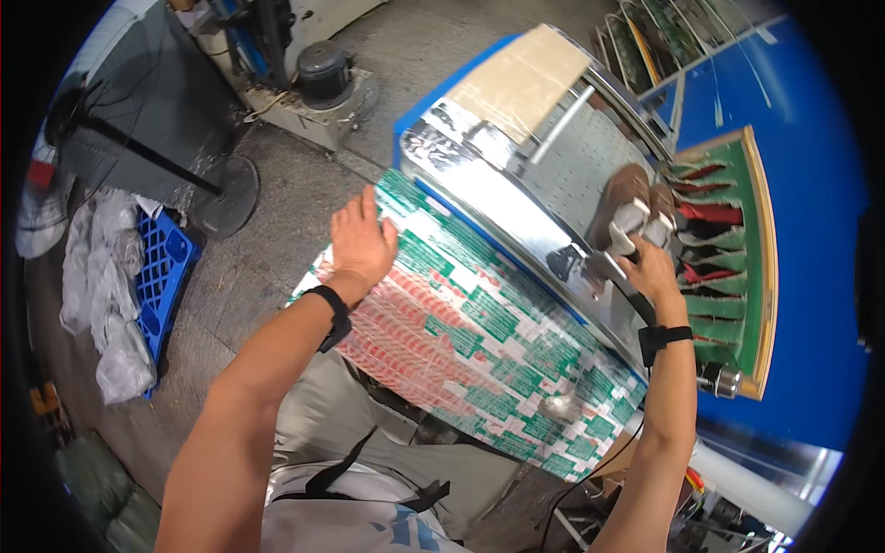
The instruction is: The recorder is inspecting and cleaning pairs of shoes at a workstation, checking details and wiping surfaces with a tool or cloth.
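Note:
My left hand (363,236) lies flat on the left end of a long board (433,341) covered in green, white and red printed strips. Its fingers are stretched out and it holds nothing. At the right, my right hand (654,275) reaches to a pair of brown shoes (627,189) with white material inside. The fingers of that hand are curled at the near end of the shoes, by a white piece (619,242); what they grip is partly hidden. The shoes rest on the grey dotted bed of a metal-framed machine (590,147). Each wrist wears a black band.
A green rack with a wooden rim (758,276) and red-and-grey slots stands on a blue surface (820,221) at the right. Tan cardboard (521,78) covers the machine's far end. At left are a floor fan (221,195), a blue plastic pallet (166,276) and plastic bags (111,286).

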`<state>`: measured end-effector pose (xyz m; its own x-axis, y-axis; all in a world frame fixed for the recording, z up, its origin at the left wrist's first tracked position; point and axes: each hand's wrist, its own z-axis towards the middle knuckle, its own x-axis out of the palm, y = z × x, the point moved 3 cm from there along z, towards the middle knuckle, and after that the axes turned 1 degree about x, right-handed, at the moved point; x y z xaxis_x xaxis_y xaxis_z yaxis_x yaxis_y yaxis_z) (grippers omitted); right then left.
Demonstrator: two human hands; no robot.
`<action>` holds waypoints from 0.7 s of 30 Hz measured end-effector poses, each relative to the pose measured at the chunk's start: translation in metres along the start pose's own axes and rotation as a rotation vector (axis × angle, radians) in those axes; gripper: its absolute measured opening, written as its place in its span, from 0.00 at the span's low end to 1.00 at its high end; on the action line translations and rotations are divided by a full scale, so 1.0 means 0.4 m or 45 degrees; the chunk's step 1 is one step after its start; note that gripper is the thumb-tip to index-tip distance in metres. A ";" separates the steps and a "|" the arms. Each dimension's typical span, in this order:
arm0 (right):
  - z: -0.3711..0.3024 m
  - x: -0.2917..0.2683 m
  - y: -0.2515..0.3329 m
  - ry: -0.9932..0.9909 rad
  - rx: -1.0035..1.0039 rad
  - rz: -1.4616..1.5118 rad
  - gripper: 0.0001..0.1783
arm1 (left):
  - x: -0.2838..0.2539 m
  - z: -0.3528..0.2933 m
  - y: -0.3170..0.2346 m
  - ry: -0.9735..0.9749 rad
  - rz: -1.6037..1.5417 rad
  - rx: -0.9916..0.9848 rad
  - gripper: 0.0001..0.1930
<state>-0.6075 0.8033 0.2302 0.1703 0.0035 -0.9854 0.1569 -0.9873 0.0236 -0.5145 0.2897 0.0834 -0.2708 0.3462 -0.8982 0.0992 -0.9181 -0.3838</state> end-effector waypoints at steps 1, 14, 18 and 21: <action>0.017 0.001 -0.028 0.100 0.057 0.066 0.26 | 0.004 -0.001 -0.002 0.016 -0.009 0.010 0.36; 0.391 -0.158 0.230 -0.230 0.335 1.793 0.27 | 0.007 -0.005 0.005 0.071 -0.058 -0.043 0.36; 0.493 -0.201 0.366 -0.245 0.362 1.864 0.15 | -0.005 -0.002 -0.009 0.132 -0.052 -0.061 0.37; 0.541 -0.204 0.521 -0.238 0.395 1.869 0.12 | -0.003 -0.012 0.019 0.114 -0.031 -0.060 0.38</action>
<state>-0.7993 0.5630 0.2791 -0.1371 -0.9824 -0.1271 -0.2472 -0.0903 0.9647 -0.5089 0.2831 0.0806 -0.1869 0.3859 -0.9034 0.1392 -0.8999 -0.4132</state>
